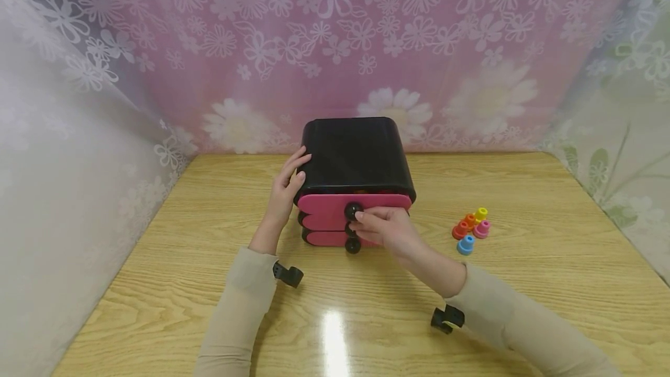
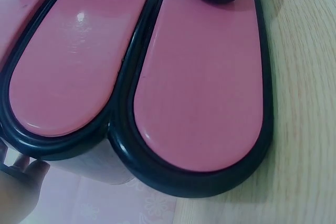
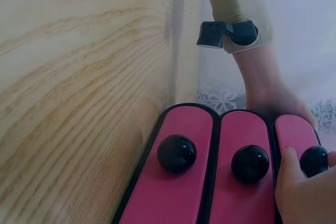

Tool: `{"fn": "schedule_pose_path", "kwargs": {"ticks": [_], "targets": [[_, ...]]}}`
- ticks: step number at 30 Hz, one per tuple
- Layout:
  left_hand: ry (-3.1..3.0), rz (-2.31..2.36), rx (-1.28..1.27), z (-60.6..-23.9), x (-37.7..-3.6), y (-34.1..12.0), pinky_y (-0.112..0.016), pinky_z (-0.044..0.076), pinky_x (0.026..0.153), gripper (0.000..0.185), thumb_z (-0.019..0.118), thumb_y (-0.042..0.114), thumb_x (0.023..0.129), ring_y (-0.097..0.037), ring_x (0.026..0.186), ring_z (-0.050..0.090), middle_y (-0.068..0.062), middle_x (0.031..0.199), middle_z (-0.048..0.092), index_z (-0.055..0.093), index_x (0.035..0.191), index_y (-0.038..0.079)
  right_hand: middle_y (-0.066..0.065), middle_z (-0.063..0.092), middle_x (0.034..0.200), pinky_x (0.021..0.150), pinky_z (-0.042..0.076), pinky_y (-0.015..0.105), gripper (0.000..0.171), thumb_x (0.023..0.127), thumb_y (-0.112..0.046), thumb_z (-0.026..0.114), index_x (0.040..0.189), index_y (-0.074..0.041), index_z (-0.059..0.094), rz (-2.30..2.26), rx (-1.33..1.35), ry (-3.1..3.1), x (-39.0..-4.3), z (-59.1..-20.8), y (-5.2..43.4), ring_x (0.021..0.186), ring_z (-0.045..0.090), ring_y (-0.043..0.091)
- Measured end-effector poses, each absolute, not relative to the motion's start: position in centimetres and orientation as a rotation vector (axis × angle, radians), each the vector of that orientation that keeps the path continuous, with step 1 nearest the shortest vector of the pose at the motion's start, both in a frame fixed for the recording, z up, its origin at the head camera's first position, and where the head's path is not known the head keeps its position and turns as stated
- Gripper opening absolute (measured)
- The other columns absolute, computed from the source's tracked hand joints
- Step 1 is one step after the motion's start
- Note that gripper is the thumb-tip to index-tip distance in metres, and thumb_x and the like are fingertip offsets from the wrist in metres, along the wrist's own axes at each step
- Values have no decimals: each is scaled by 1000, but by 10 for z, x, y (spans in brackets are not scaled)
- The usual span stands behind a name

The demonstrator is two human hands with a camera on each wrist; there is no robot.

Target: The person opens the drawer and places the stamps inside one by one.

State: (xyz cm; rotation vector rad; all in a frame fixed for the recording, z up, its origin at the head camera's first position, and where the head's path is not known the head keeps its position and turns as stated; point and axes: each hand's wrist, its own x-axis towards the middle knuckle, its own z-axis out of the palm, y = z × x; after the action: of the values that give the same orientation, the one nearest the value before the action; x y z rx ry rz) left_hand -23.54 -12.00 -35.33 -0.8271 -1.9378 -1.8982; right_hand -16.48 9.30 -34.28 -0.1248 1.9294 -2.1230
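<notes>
hands | left open against cabinet's left side | right pinching top knob

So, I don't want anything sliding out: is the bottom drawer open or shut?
Shut: in the left wrist view, the bottom drawer sits within its black rim, with no opening showing.

The cabinet stands on the table, before the cloth — three drawers one above another, a knob on each. The left hand is at its left side, the right hand at the top knob. Right of it sit four clustered pegs — a fifth peg just before them.
</notes>
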Motion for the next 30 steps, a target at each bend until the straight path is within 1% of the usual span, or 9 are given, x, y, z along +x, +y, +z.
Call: {"fn": "schedule_pose_path", "kwargs": {"ticks": [2, 6, 9, 12, 14, 18, 21, 25, 30], "targets": [[-1933, -1904, -836, -358, -241, -122, -44, 11, 103, 39, 40, 8, 91, -20, 130, 20, -18, 139, 28, 42, 125, -11, 16, 62, 96, 80, 46, 35, 29, 87, -7, 54, 101, 18, 54, -2126, -120, 1934, -166, -343, 93, 88, 62, 21], [-1917, -1908, -850, -363, -244, -123, -44, 10, 103, 48, 46, 27, 91, -16, 129, 21, -12, 140, 30, 44, 126, -6, 16, 62, 95, 79, 46, 35, 30, 87, -8, 54, 102, 18, 54, -2126, -114, 1942, -168, -342, 92, 87, 62, 21], [-1918, -1896, -843, -364, -245, -123, -44, 10, 103, 58, 48, 40, 89, -16, 129, 21, -11, 140, 31, 45, 126, -6, 17, 62, 97, 79, 46, 34, 30, 86, -9, 55, 102, 17, 54, -2122, -120, 1950, -169, -342, 92, 87, 62, 22], [-1927, -1888, -831, -364, -245, -122, -44, 11, 103, 63, 48, 45, 87, -16, 129, 22, -11, 139, 31, 45, 126, -5, 18, 61, 98, 80, 46, 34, 30, 86, -9, 55, 101, 17, 54, -2116, -129, 1955, -169, -342, 93, 89, 62, 23], [-1927, -1893, -829, -364, -244, -123, -44, 11, 103, 60, 47, 41, 88, -16, 129, 21, -11, 139, 31, 45, 125, -6, 19, 61, 99, 80, 46, 34, 30, 86, -9, 55, 101, 17, 54, -2114, -131, 1954, -169, -342, 92, 89, 61, 23], [-1928, -1904, -833, -359, -241, -122, -44, 10, 103, 43, 43, 18, 92, -19, 130, 20, -15, 139, 29, 43, 125, -9, 19, 61, 98, 79, 46, 34, 30, 86, -9, 55, 101, 17, 54, -2113, -126, 1955, -170, -341, 92, 89, 62, 23], [-1941, -1896, -826, -351, -233, -120, -45, 10, 103, 39, 39, 6, 91, -23, 130, 19, -20, 139, 27, 41, 124, -13, 18, 62, 97, 79, 46, 34, 30, 86, -8, 55, 101, 18, 54, -2111, -118, 1957, -170, -341, 92, 88, 62, 23], [-1946, -1886, -824, -342, -225, -117, -45, 10, 103, 39, 38, 6, 90, -27, 130, 18, -25, 138, 25, 39, 123, -16, 17, 62, 97, 79, 46, 35, 30, 86, -7, 54, 103, 18, 53, -2111, -111, 1944, -171, -340, 93, 87, 62, 21], [-1948, -1886, -821, -340, -223, -116, -46, 10, 103, 39, 37, 4, 90, -28, 130, 18, -26, 137, 25, 39, 123, -17, 18, 62, 99, 80, 45, 36, 32, 86, -6, 53, 106, 19, 52, -2102, -119, 1923, -172, -340, 94, 88, 62, 22]]}}
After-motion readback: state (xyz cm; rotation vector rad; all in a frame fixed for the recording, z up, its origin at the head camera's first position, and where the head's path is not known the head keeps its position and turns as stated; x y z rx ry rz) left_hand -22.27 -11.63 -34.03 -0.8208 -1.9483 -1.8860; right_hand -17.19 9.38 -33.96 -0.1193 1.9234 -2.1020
